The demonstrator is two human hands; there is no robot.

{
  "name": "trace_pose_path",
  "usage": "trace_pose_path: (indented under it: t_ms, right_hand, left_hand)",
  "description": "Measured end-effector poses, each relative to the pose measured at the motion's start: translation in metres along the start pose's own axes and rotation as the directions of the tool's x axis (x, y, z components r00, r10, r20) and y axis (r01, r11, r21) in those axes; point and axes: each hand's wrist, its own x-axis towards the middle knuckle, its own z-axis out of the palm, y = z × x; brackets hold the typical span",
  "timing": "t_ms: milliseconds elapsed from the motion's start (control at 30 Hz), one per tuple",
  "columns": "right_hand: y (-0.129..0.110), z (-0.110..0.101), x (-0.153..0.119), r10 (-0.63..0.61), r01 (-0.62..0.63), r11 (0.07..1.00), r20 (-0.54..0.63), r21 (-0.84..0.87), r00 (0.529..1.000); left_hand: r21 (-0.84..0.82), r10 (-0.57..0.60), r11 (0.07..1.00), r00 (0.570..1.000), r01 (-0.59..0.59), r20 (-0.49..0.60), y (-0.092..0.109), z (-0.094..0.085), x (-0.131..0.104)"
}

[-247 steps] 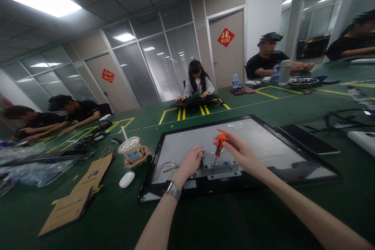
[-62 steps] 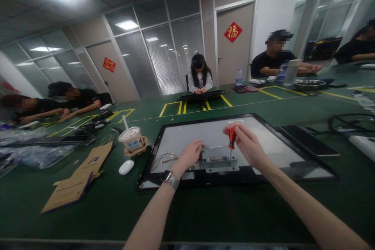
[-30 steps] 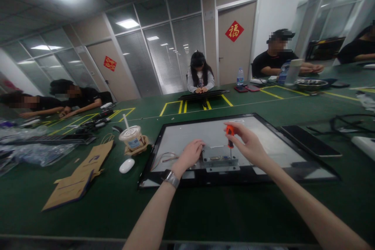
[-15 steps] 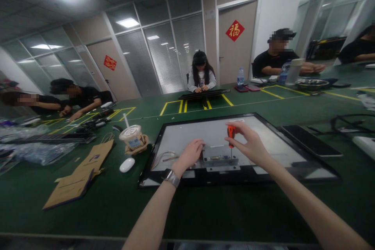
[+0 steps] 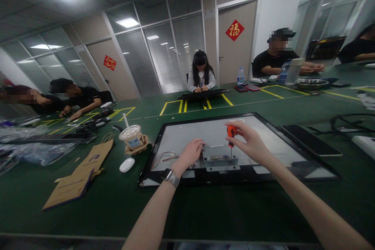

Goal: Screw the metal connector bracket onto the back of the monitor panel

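An orange-and-black screwdriver (image 5: 231, 136) stands upright between the thumb and fingers of my right hand (image 5: 249, 140), which is closed on its handle. Its shaft reaches down to the right end of a grey metal bracket (image 5: 222, 166) with connectors along its front. My left hand (image 5: 191, 154), a watch on its wrist, has its fingers pressed together at the left end of that bracket; their tips are partly hidden. Under both hands lies a black-framed display panel (image 5: 172, 134) with a pale grey back. Thin wires (image 5: 164, 155) lie loose left of my left hand.
Left of the panel are a lidded drink cup (image 5: 131, 136) in a carrier, a white mouse (image 5: 127, 165) and a brown paper bag (image 5: 79, 175). A dark phone-like slab (image 5: 310, 140) and black cables (image 5: 336, 121) lie to the right. Several people sit around the green table.
Both my hands, the screwdriver and the panel look almost unchanged. At the far left, a person's head and arm have shifted slightly.
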Motion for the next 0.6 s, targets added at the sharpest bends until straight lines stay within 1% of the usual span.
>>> trace_pose_path:
  t_ms: [100, 267, 367, 467, 600]
  right_hand:
    - [0.0012, 0.0019, -0.0012, 0.012, -0.012, 1.000, -0.005, 0.013, 1.000]
    - [0.0011, 0.0041, -0.0025, 0.016, -0.018, 0.998, 0.030, 0.066, 0.999]
    - [0.0010, 0.0020, -0.0008, 0.022, -0.024, 0.998, 0.037, 0.053, 0.999]
    - [0.0011, -0.0009, 0.0010, 0.056, -0.057, 0.997, 0.038, 0.045, 0.998]
    - [-0.0004, -0.0023, 0.0009, 0.086, -0.094, 0.991, 0.085, 0.091, 0.993]
  left_hand:
    - [-0.003, -0.004, 1.000, 1.000, 0.004, -0.003, 0.0007, 0.0003, 0.0009]
    - [0.001, -0.006, 1.000, 1.000, 0.006, 0.005, 0.0037, -0.0005, 0.0016]
    - [0.002, -0.012, 1.000, 1.000, 0.012, 0.007, 0.0054, -0.0022, 0.0004]
    - [0.007, -0.009, 1.000, 1.000, 0.009, 0.012, 0.0061, -0.0035, -0.0005]
    - [0.012, 0.009, 1.000, 1.000, -0.009, 0.014, 0.0037, -0.0021, 0.0001]
